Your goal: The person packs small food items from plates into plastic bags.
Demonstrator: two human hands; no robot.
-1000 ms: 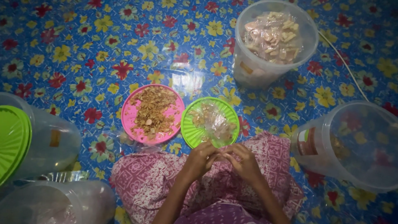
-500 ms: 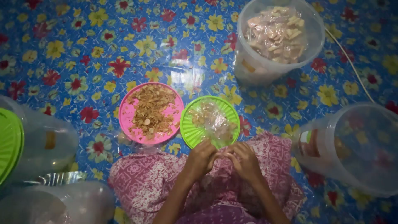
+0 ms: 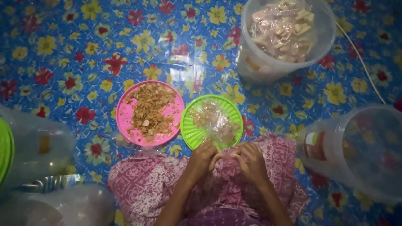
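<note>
My left hand point(image 3: 202, 160) and my right hand point(image 3: 250, 162) meet over my lap, both pinching the near end of a small clear plastic bag point(image 3: 214, 124) with brownish snack pieces inside. The bag lies across a round green plate point(image 3: 192, 134) just beyond my fingers. Left of it sits a round pink plate point(image 3: 124, 113) covered with loose brown chips. My lap is covered by pink patterned cloth point(image 3: 142, 188).
A clear tub point(image 3: 284, 37) of pale snack pieces stands at the back right. Another clear tub point(image 3: 360, 150) lies tipped at the right. Clear containers point(image 3: 37, 146), one with a green lid point(image 3: 5, 155), crowd the left. Blue flowered mat point(image 3: 75, 50) underneath; a white cord point(image 3: 364, 62) runs at right.
The view has shifted slightly. My hands stay together at the bag's near end, fingers working it a little; nothing else has moved.
</note>
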